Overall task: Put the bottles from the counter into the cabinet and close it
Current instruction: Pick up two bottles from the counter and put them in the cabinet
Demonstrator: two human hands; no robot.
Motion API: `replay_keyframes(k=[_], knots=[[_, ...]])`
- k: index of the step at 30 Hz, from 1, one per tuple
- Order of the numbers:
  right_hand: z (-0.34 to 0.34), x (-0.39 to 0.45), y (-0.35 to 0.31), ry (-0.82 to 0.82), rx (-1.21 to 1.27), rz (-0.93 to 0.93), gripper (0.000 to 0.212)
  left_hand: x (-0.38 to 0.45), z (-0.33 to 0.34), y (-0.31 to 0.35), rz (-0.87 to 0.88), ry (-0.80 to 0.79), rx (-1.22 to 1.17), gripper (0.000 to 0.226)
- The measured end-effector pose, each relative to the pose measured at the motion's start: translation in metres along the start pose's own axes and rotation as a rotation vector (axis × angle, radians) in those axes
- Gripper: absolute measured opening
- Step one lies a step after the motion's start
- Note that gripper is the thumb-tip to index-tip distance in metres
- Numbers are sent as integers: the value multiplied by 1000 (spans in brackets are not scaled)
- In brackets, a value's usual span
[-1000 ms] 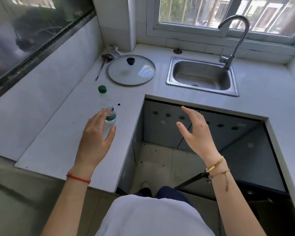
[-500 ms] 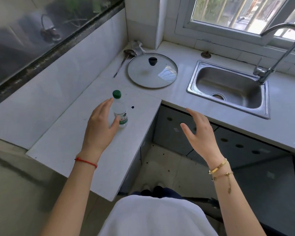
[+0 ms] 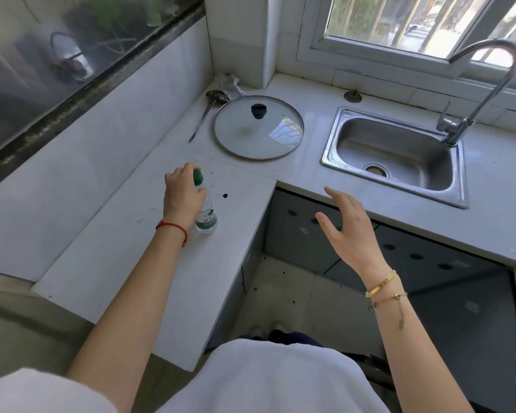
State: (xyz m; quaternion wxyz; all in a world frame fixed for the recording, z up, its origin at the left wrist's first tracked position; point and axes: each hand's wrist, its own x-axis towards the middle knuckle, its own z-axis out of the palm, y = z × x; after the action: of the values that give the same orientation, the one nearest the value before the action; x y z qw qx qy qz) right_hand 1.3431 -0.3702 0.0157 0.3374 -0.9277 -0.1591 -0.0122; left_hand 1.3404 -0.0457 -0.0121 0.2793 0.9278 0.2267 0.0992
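A small clear plastic bottle (image 3: 209, 219) with a green cap and a green label stands upright on the white counter (image 3: 125, 263), near its inner corner. My left hand (image 3: 182, 195) is closed around the bottle's neck and shoulder from the left, fingertips just under the cap. My right hand (image 3: 346, 225) hovers with fingers spread and nothing in it, in the air in front of the grey cabinet fronts (image 3: 298, 234) below the counter. I cannot tell whether a cabinet door stands open.
A glass pot lid (image 3: 258, 126) lies flat behind the bottle, with a metal ladle (image 3: 204, 114) to its left. The steel sink (image 3: 394, 150) and tall faucet (image 3: 483, 84) are at the right, under the window. A tiled wall borders the counter's left side.
My left hand has gone from hovering beside the bottle to closing around its neck. My right hand has stayed raised and spread. The view has shifted left and down.
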Motion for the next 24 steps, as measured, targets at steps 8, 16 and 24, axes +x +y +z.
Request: replay_keyframes(k=[8, 16, 24], knots=[[-5, -13, 6, 61, -38, 68, 49, -4, 8, 15, 170, -42, -68, 27], [-33, -58, 23, 198, -47, 227, 51, -39, 19, 90, 415, -139, -233, 29], [-79, -140, 68, 417, -111, 464, 50, -86, 59, 183, 675, -410, -359, 30]])
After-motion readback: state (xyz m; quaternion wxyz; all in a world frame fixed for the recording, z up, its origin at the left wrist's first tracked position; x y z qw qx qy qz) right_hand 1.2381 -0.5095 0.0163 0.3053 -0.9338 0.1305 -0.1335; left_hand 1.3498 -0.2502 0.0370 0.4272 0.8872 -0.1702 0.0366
